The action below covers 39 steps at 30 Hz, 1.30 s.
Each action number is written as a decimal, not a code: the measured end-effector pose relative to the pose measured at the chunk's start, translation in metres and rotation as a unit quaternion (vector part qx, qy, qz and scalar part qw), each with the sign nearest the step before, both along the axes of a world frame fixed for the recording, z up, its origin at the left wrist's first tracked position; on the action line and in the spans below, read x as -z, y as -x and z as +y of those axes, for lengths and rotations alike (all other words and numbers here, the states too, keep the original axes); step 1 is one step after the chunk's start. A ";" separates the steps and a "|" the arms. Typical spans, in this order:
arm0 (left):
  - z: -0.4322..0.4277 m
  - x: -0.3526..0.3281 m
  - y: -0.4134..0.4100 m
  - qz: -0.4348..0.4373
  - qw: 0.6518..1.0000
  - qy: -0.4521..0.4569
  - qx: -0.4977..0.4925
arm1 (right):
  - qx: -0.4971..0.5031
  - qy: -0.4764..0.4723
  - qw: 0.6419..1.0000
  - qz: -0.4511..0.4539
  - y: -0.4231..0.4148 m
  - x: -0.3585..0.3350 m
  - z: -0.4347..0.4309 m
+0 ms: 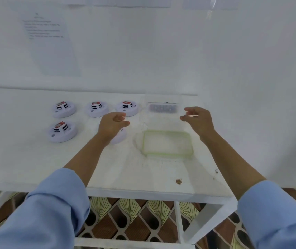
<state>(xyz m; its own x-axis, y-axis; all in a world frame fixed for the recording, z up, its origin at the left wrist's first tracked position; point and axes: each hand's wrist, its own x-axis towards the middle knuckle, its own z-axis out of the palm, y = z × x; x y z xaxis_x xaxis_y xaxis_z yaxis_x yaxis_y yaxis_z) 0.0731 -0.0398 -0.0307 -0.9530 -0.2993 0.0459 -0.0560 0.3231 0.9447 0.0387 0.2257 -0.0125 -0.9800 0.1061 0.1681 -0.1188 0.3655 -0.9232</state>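
My left hand [114,124] hovers over the white table [36,168] with its fingers loosely curled and nothing in it. It partly covers a white round smoke detector [121,136]. My right hand [198,119] is raised at the same height, fingers loosely curled and empty. Between my hands, at the back, stands a clear plastic box [162,108] holding several small dark items. My right fingertips are near its right edge; I cannot tell if they touch it. A clear rectangular lid with a green rim [168,143] lies in front of the box.
Three smoke detectors with red labels stand in a back row [63,109] [96,109] [127,108], and another [62,131] sits at the left front. A small brown scrap [178,181] lies near the table's front edge. A printed sheet [45,29] hangs on the wall.
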 end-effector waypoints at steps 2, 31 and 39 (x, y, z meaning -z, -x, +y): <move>-0.020 0.000 -0.005 0.019 1.000 0.004 0.014 | -0.064 0.028 0.998 0.003 -0.001 -0.006 -0.024; -0.126 0.042 0.048 -0.076 0.923 0.108 0.362 | -0.306 -0.260 0.907 -0.124 0.021 0.039 -0.189; -0.125 0.040 0.049 -0.068 0.924 0.121 0.358 | -0.299 -0.241 0.915 -0.119 0.023 0.039 -0.186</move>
<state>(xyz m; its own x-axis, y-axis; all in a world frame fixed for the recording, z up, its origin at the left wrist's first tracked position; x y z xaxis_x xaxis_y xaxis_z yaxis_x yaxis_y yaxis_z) 0.0238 -0.1652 -0.0705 -0.9049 0.4123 -0.1055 0.1405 0.5235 0.8403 0.0153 0.0399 -0.0517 -0.8532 -0.4926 -0.1713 -0.2482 0.6725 -0.6972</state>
